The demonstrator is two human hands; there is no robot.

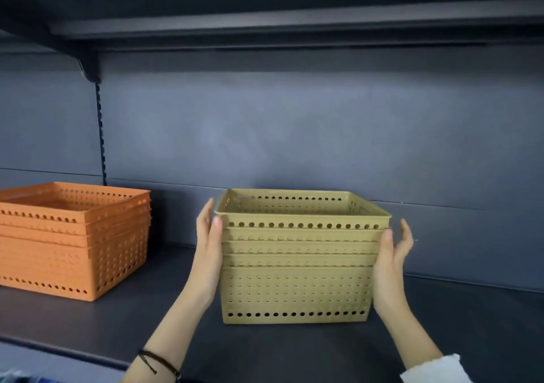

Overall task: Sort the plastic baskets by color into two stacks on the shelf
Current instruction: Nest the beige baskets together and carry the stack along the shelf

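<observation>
**Two Stacks of Baskets on a Dark Shelf**

A stack of yellow-green baskets [297,265] sits on the dark shelf [441,323], near the middle. The baskets are made of plastic. They are shaped like boxes with open tops, and one sits inside the next. You can see the rims piled up like steps near the top. Rows of small round holes run across the sides. The holes at the top and the bottom look dark and go right through.

The left hand [207,253] lies flat against the left side of the stack, with the thumb by the top rim. The right hand [393,262] is at the right side, palm by the stack and fingers spread out and loose. Both hands are open and flat. They are not closed around anything.

A stack of orange baskets [73,241] sits far over on the left of the same shelf, well apart from the yellow-green one. They have the same box shape and the same round holes.

The shelf is smooth and dark grey. The back wall [294,132] is flat and grey-blue. A thin black band [159,362] goes around the left wrist. A fuzzy white sleeve [432,371] covers the right wrist.

No words or labels show anywhere.
</observation>
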